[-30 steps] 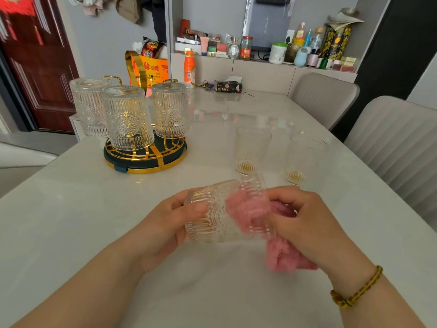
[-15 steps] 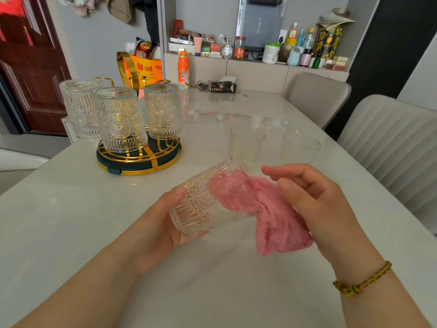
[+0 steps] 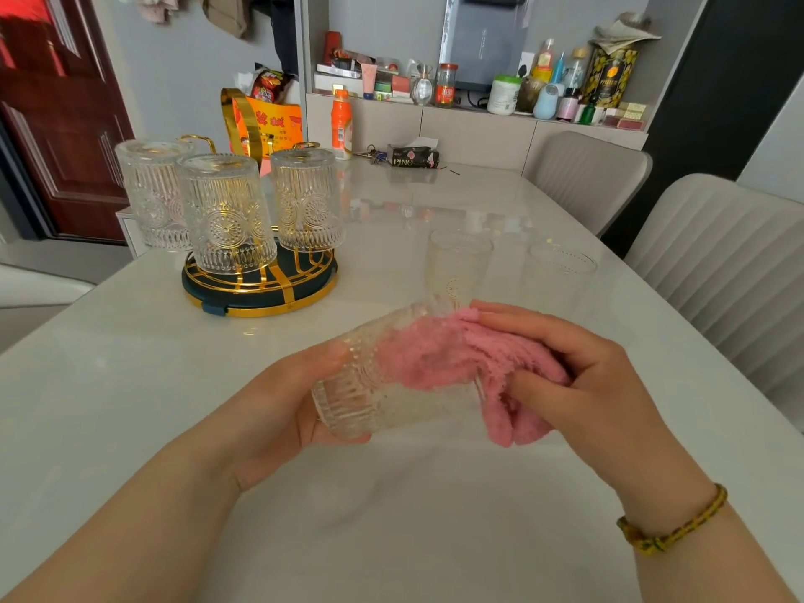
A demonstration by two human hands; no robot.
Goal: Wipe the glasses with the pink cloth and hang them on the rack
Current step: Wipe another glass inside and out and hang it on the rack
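Pink cloth [image 3: 517, 424] stuffed in glass [image 3: 361, 406] | left hand [image 3: 278, 411] grips glass | right hand [image 3: 587, 385] pinches cloth

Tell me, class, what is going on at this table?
A person is wiping a glass: the left hand holds it on its side while the right hand pushes the pink cloth into its mouth. Three glasses hang upside down on the rack; two more glasses stand on the table beyond the hands.

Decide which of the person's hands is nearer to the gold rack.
Left. The left hand, gripping the glass, sits in front of the rack; the right hand, holding the pink cloth, is farther right.
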